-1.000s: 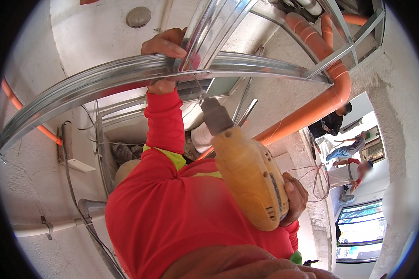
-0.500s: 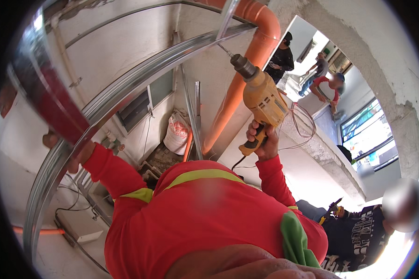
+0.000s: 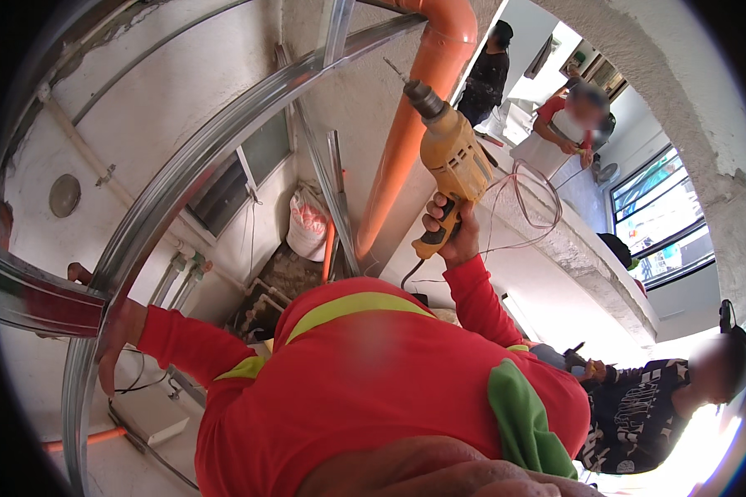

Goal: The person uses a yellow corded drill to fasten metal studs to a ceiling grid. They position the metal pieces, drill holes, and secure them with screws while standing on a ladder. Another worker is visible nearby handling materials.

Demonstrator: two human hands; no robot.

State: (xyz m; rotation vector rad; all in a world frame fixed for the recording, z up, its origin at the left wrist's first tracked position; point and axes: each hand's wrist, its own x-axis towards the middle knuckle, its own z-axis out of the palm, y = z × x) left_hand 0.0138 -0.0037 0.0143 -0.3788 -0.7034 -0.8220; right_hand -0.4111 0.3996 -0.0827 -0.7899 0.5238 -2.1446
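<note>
My right hand is wrapped around the handle of a yellow power drill. Its thin bit points up and to the left, apart from the metal. On the left, my left hand grips a long galvanized metal channel, which the fisheye view bends into an arc. A second metal stud, with a red reflection along it, meets the channel at that hand. The stud and channel hide part of the left fingers. Near the top, another short metal stud crosses the channel's far end.
An orange pipe runs down behind the drill. A white sack stands in the corner by loose metal profiles. Looped thin wire hangs near a concrete ledge. One co-worker is close at right; others are beyond the opening.
The stud at my left hand has swung down from a steep slant to nearly level. The drill sits slightly further left, its bit now farther from the channel. The view has shifted a little.
</note>
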